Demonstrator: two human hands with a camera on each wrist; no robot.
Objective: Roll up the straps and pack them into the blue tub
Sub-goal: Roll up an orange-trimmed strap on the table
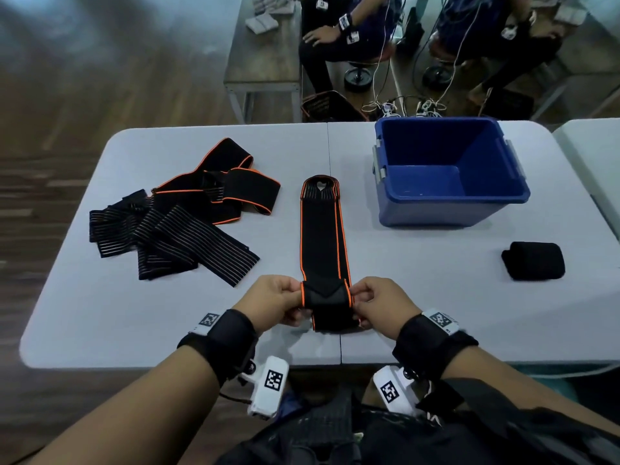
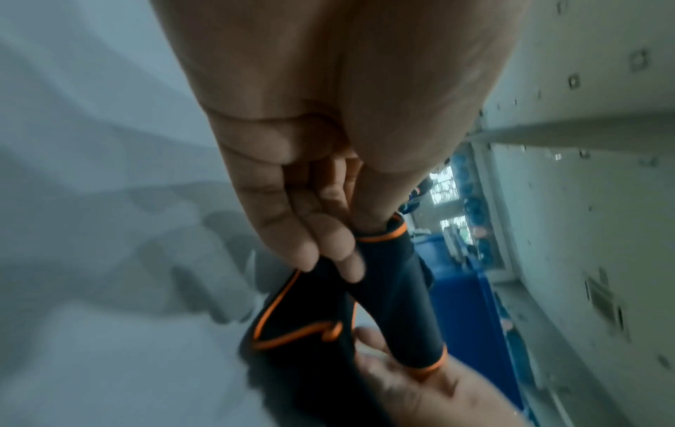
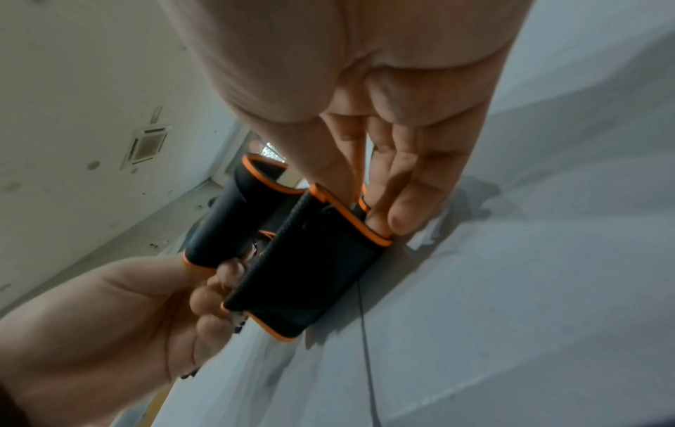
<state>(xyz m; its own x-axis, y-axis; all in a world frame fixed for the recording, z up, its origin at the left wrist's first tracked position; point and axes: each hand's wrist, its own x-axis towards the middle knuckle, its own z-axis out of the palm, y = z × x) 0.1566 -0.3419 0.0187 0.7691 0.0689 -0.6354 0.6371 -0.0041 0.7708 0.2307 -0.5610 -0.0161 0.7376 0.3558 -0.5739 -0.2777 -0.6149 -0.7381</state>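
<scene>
A black strap with orange edges (image 1: 323, 229) lies stretched out along the middle of the grey table (image 1: 402, 297), its near end folded over. My left hand (image 1: 285, 300) pinches the left edge of that fold, and my right hand (image 1: 367, 302) pinches the right edge. The left wrist view shows the strap (image 2: 387, 291) held between both hands. In the right wrist view the strap (image 3: 314, 260) is partly rolled. The blue tub (image 1: 449, 172) stands open at the back right with nothing visible inside. A rolled black strap (image 1: 533, 260) lies near the right edge.
A heap of loose straps (image 1: 188, 209), some orange-edged and some striped, covers the table's left half. Beyond the table sit a second table (image 1: 265, 45), a dark basket (image 1: 330, 107) on the floor, cables and seated people.
</scene>
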